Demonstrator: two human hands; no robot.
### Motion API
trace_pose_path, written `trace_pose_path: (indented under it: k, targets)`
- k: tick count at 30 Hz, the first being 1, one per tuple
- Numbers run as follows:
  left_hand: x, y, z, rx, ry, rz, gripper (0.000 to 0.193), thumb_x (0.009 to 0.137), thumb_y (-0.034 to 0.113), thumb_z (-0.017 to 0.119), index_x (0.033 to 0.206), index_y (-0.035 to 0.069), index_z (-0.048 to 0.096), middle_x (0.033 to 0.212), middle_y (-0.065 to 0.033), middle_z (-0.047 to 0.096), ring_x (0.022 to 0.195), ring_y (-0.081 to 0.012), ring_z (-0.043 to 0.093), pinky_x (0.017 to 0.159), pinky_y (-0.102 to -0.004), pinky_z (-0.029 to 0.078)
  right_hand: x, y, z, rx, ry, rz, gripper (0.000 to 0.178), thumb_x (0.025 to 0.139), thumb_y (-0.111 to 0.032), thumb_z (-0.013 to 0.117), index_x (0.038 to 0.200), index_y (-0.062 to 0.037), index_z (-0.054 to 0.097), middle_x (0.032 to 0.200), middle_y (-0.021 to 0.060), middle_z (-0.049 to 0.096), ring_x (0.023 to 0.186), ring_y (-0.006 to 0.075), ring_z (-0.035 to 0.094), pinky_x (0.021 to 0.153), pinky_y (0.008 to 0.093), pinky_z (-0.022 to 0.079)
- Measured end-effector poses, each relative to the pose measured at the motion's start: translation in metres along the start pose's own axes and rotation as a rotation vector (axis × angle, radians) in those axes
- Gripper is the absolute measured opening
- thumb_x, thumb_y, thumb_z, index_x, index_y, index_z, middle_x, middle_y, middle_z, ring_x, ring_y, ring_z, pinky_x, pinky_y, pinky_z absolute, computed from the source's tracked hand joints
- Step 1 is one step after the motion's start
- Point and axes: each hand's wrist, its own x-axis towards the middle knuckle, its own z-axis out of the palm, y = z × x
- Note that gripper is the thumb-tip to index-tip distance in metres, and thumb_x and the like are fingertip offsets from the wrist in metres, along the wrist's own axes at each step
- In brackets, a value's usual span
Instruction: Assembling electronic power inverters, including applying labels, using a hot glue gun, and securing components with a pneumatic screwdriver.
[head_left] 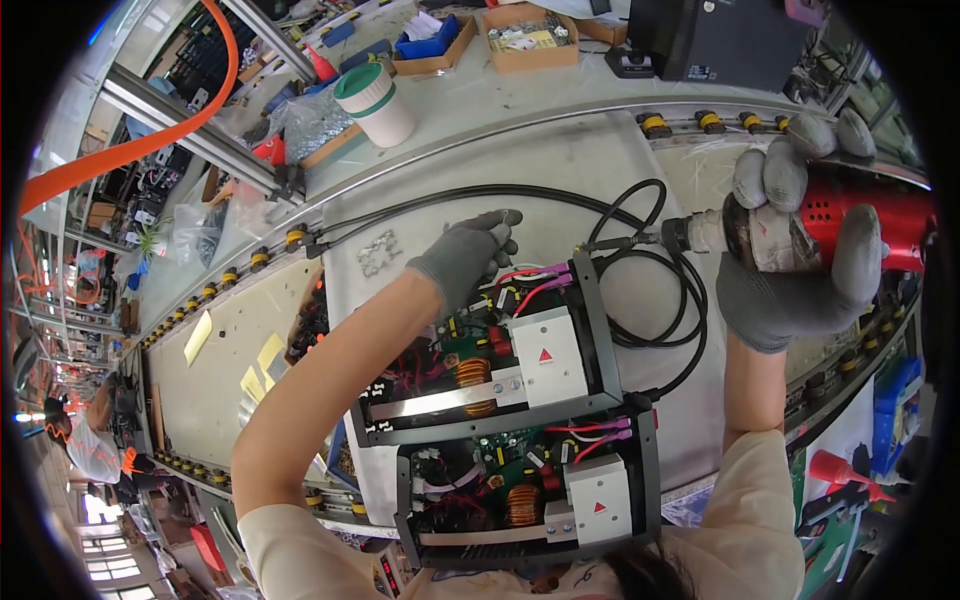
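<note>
My right hand, in a grey glove, is wrapped round a red power tool with vent holes and a taped front. The tool's nose points left toward the rear panel of an open electronics unit, where a cable end lies in line with it. My left hand, also gloved, hovers above that unit's far left side with its fingers curled together. Something tiny may be at its fingertips, too small to name. A black cable loops beside the unit. A second open unit sits nearer to me.
Small metal parts lie on the white work surface left of my left hand. Roller rails run along the bench. Beyond stand a white jar with a green lid and a cardboard box of parts. An orange hose hangs at upper left.
</note>
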Motion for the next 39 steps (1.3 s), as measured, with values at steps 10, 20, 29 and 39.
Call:
trace_pose_path:
  k: [10, 20, 29, 39]
  targets:
    - [0.006, 0.017, -0.013, 0.353, -0.197, -0.025, 0.025, 0.087, 0.013, 0.053, 0.111, 0.004, 0.055, 0.071, 0.0009, 0.052, 0.057, -0.0049, 0.043, 0.048, -0.0191, 0.035, 0.012, 0.028, 0.015, 0.094, -0.191, 0.062, 0.048, 0.083, -0.018, 0.05, 0.124, 0.0041, 0.039, 0.109, 0.0191, 0.054, 0.078, 0.0177, 0.053, 0.068, 0.0346, 0.041]
    - [0.017, 0.04, -0.003, 0.718, -0.482, 0.118, 0.022, 0.079, 0.021, 0.063, 0.094, 0.004, 0.066, 0.073, -0.0016, 0.06, 0.068, -0.0096, 0.052, 0.062, -0.025, 0.043, 0.021, 0.053, 0.001, -0.22, 0.061, 0.04, 0.044, 0.082, -0.021, 0.049, 0.117, 0.0057, 0.046, 0.096, 0.0175, 0.058, 0.072, 0.0207, 0.056, 0.063, 0.0371, 0.049]
    - [0.006, 0.04, 0.004, 0.888, -0.409, 0.315, 0.019, 0.081, 0.016, 0.061, 0.096, 0.005, 0.063, 0.082, -0.0086, 0.064, 0.077, -0.0157, 0.057, 0.075, -0.0274, 0.045, 0.025, 0.056, -0.012, -0.205, 0.11, 0.093, 0.044, 0.082, -0.023, 0.049, 0.116, 0.006, 0.046, 0.094, 0.0188, 0.059, 0.07, 0.0201, 0.057, 0.062, 0.0366, 0.049]
    - [0.011, 0.025, 0.001, 0.902, -0.34, 0.487, 0.02, 0.08, 0.015, 0.057, 0.096, 0.003, 0.06, 0.085, -0.014, 0.063, 0.082, -0.0249, 0.06, 0.076, -0.0324, 0.046, 0.021, 0.05, -0.008, -0.255, 0.051, 0.067, 0.047, 0.081, -0.022, 0.05, 0.116, 0.0086, 0.046, 0.1, 0.022, 0.059, 0.075, 0.0218, 0.059, 0.065, 0.0338, 0.051]
